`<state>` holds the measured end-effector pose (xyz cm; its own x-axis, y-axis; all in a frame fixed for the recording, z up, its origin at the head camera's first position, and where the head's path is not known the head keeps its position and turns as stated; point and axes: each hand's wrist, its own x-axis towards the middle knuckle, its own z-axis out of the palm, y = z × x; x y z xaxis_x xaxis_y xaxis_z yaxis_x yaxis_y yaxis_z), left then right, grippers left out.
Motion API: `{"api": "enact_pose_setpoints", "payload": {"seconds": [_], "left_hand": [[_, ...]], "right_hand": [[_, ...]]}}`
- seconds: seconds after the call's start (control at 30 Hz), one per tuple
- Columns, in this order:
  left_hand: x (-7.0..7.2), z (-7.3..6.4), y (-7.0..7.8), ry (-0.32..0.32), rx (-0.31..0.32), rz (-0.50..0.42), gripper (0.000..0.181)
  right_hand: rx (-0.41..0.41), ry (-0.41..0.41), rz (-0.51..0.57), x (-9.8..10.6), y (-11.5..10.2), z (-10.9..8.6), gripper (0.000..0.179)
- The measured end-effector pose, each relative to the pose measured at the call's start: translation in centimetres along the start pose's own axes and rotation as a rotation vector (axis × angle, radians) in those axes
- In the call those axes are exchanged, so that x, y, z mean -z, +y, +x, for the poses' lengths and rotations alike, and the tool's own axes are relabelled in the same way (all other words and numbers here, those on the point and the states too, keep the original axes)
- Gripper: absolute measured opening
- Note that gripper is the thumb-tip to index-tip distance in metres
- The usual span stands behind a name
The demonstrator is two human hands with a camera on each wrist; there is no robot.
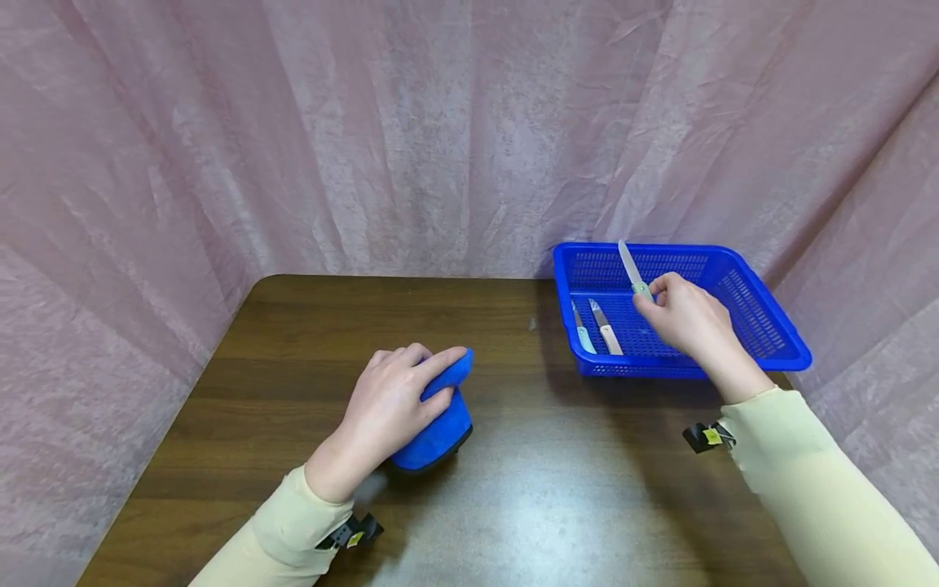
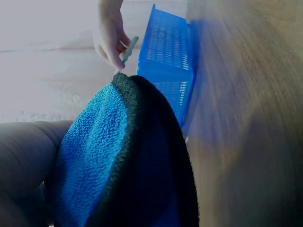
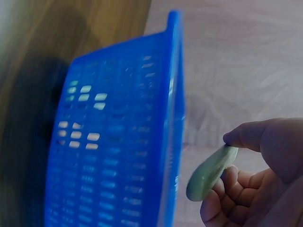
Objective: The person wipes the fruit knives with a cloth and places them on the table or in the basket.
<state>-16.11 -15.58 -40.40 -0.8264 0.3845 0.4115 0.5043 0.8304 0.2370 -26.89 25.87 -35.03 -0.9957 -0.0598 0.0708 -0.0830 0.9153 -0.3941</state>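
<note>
My left hand (image 1: 392,395) grips a folded blue cloth (image 1: 440,432) with a dark edge, held over the table at the centre. In the left wrist view the cloth (image 2: 94,156) fills the foreground. Over the blue basket (image 1: 788,359), my right hand (image 1: 689,314) pinches a small knife (image 1: 629,265) by its pale green handle, blade pointing up and away. The right wrist view shows the handle (image 3: 210,175) between thumb and fingers; the blade is hidden there. Two more knives lie at the basket's left side, one with a light blue handle (image 1: 585,339), one with a pinkish handle (image 1: 610,338).
The perforated plastic basket stands at the back right of the brown wooden table (image 1: 293,326). A pink curtain (image 1: 411,139) hangs behind the table and along its sides. Each sleeve carries a wrist camera mount, the left (image 1: 350,534) and the right (image 1: 707,438).
</note>
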Motion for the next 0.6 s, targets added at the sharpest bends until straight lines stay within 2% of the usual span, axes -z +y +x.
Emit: {"api": "enact_pose_setpoints", "payload": {"seconds": [0.1,0.37,0.6], "left_hand": [[-0.1,0.0,0.1,0.001,-0.003,0.001,0.052],[-0.4,-0.1,0.2,-0.005,-0.015,0.001,0.052],[-0.6,-0.4,0.3,-0.01,-0.017,0.004,0.052]], "right_hand": [[-0.024,-0.043,-0.026,-0.2,0.6,1.0,0.049],[-0.053,-0.152,-0.064,-1.4,2.1,3.2,0.036],[-0.092,-0.253,-0.113,-2.8,2.5,4.1,0.047]]}}
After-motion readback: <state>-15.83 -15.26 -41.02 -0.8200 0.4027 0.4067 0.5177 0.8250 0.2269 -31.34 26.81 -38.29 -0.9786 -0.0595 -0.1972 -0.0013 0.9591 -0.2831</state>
